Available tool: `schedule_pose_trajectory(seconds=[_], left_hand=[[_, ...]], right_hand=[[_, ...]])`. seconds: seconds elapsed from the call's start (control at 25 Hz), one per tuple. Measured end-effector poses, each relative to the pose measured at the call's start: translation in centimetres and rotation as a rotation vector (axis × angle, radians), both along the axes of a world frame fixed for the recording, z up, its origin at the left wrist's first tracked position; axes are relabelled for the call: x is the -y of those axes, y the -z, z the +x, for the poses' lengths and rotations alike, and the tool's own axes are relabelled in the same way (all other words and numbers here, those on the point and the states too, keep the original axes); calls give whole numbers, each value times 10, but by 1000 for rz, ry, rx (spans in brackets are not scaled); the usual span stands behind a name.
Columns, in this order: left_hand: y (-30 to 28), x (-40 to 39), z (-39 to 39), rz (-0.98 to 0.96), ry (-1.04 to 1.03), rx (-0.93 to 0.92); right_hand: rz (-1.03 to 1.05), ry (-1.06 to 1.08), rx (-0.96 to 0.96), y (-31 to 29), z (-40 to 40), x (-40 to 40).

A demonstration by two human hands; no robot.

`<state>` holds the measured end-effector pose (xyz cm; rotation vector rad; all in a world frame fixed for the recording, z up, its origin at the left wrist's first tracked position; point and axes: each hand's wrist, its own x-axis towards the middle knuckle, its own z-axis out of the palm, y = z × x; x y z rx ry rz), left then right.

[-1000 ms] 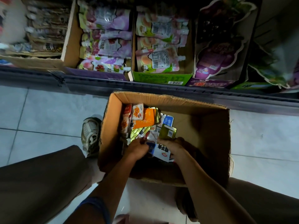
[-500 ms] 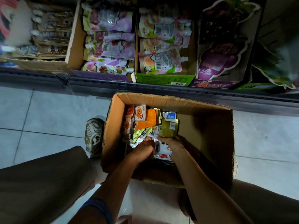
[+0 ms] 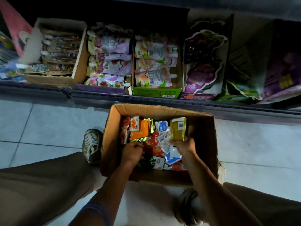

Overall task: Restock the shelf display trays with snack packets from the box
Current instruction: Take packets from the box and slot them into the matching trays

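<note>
My right hand [image 3: 183,146] is curled round the bottom edge of an olive-yellow packet [image 3: 177,128], holding it upright above the heap, its barcode label at the top right corner. My left hand [image 3: 132,153] is down among the snack packets [image 3: 154,141] in the lower centre of the frame, fingers bent into the pile; I cannot tell whether they have closed on any one packet.

The packets lie loose in the left part of the cardboard box [image 3: 206,144], which sits on the tiled floor [image 3: 48,128] in the middle of the frame: orange, red, white and blue ones, some foil, tipped at all angles.

Across the top of the frame runs the shelf [image 3: 162,101] with its display trays. The green-fronted tray [image 3: 156,92] holds peach spouted pouches, the purple-fronted tray [image 3: 101,90] beside it holds pink and lilac ones, and a brown tray [image 3: 48,79] lies further left. My shoe [image 3: 92,142] is just left of the box.
</note>
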<state>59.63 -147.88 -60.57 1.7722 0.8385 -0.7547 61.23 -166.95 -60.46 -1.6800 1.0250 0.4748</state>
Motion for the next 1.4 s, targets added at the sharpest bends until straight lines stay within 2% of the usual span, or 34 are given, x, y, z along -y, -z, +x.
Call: schedule_pose_trajectory(seconds=[0.16, 0.28, 0.36, 0.48, 0.56, 0.64, 0.8, 0.96, 1.04, 1.2, 1.32, 1.4], left_hand=[[-22, 13, -6, 3, 63, 82], [-53, 17, 2, 59, 292, 327], [-80, 18, 17, 57, 454, 452], [-111, 25, 35, 96, 796, 448], [-117, 28, 40, 162, 906, 421], [-114, 27, 43, 181, 910, 415], [-101, 24, 47, 2, 893, 266], [-94, 20, 52, 63, 860, 178], [-90, 13, 50, 10, 770, 126], [-85, 14, 34, -253, 406, 85], [-83, 17, 24, -404, 313, -30], [-74, 17, 16, -455, 253, -120]], right_hand=[[-112, -156, 156, -39, -9, 26], [-148, -292, 263, -62, -10, 37], [-58, -316, 325, -78, -9, 40], [123, -285, 403, -97, -8, 40], [217, -230, 428, -99, -7, 38], [254, -200, 436, -97, -6, 37], [316, -103, 425, -89, -3, 33], [438, 19, 403, -73, -8, 22], [502, 60, 375, -64, -8, 15], [554, 54, 337, -50, -17, 2], [618, 56, 346, -34, -31, -6], [597, 10, 260, -23, -42, -9]])
